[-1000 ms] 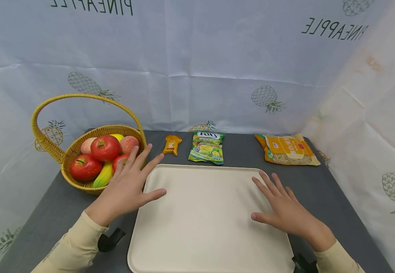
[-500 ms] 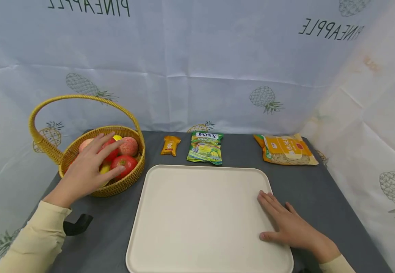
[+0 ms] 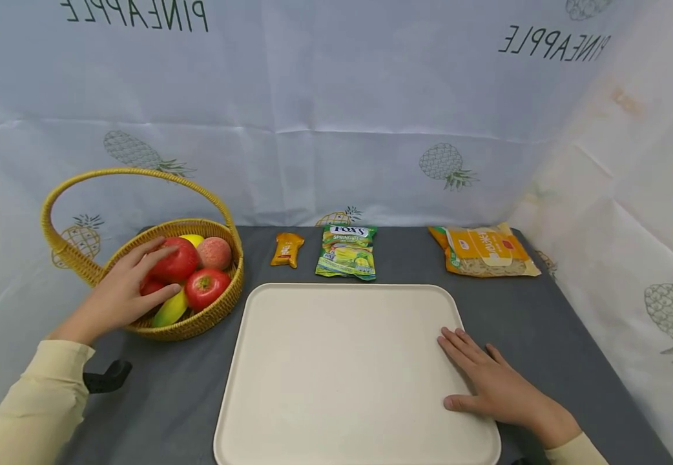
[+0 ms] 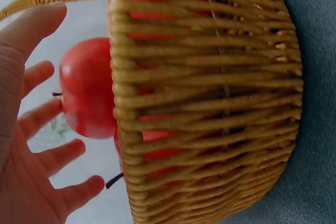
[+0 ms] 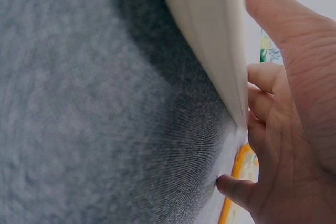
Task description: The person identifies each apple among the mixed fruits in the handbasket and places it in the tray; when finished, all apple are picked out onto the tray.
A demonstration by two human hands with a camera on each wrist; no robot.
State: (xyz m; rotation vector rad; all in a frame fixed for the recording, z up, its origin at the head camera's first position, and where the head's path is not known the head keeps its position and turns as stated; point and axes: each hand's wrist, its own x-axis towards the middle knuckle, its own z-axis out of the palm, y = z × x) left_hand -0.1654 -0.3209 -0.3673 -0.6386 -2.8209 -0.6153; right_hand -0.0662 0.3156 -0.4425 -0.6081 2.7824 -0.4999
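A yellow wicker basket [image 3: 211,316] of fruit stands at the left. My left hand [image 3: 110,294] is over its near left side, fingers spread and slightly bent, fingertips right at a red apple [image 3: 176,260] on top. In the left wrist view, that apple [image 4: 88,90] rises above the rim, with the fingers beside it and no grip on it. Another red apple [image 3: 207,289], a peach [image 3: 215,253] and a banana [image 3: 170,310] lie in the basket; a further apple is partly hidden by the hand. My right hand [image 3: 493,387] rests with straight fingers on the right edge of a cream tray [image 3: 342,374].
Behind the tray lie a small orange snack packet [image 3: 287,250], a green Fox's candy bag [image 3: 346,253] and an orange-and-clear food bag [image 3: 486,252]. The basket's tall handle [image 3: 135,172] arches over the fruit. A printed curtain [image 3: 371,84] hangs behind the grey table [image 3: 156,400].
My left hand has moved left from above the tray's corner to the basket and down beside the top apple. The right hand has lowered onto the tray's right edge and stayed there.
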